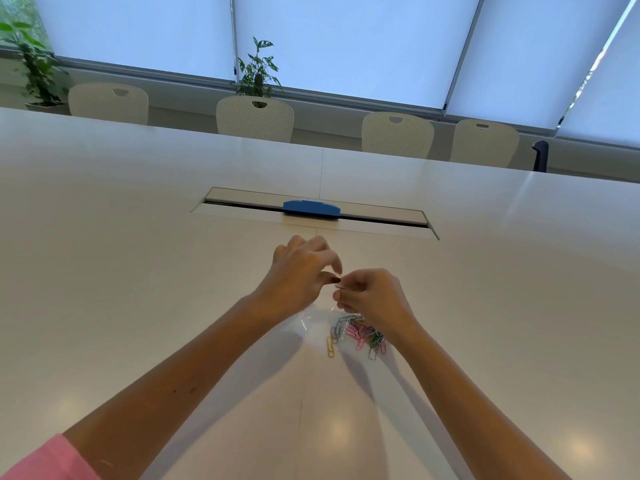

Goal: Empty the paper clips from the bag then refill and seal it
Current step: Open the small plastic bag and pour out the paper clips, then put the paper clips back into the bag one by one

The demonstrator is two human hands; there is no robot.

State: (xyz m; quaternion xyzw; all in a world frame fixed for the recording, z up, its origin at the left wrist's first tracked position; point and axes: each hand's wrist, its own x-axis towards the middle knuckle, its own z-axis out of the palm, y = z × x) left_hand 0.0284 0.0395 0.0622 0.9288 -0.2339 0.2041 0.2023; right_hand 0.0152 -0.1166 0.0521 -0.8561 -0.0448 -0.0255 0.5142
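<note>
A small clear plastic bag [313, 322] hangs between my two hands just above the white table [138, 237]. My left hand [301, 275] pinches its top edge with thumb and forefinger. My right hand [372, 294] pinches the same top edge from the other side. Several coloured paper clips [360, 336] in pink, green, yellow and blue are bunched under my right hand; whether they are inside the bag or loose on the table, I cannot tell. A single yellow clip [330, 348] lies at the left edge of the bunch.
A cable slot with a blue cover [311, 208] runs across the table beyond my hands. Several white chairs [254, 119] line the far side, with potted plants [258, 69] and blinds behind them.
</note>
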